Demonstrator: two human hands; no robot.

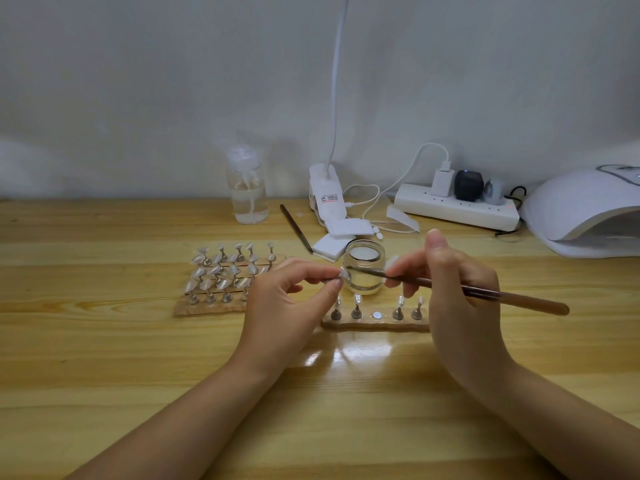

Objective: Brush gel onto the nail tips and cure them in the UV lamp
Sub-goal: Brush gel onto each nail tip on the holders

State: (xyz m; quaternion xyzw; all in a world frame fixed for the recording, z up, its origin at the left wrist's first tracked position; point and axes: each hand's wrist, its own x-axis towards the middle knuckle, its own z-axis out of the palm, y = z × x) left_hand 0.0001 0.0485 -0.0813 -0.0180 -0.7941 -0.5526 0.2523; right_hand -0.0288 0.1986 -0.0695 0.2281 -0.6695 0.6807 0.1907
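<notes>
My left hand (291, 299) pinches a small clear nail tip (343, 274) between thumb and forefinger, just left of a clear glass jar (364, 266). A brown-handled brush (485, 292) lies in the grip of my right hand (457, 289), its tip touching the nail tip. Below the hands a short wooden strip (375, 323) carries several nail tips on metal stands, with one bare magnet in the middle. The white UV lamp (585, 209) stands at the far right, its opening facing left.
A larger wooden board (207, 308) with several nail tips on stands lies to the left. Behind are a clear pump bottle (246, 188), a second brush (296, 228), white pads (343, 233), a clip lamp base (325, 195) and a power strip (457, 206) with cables.
</notes>
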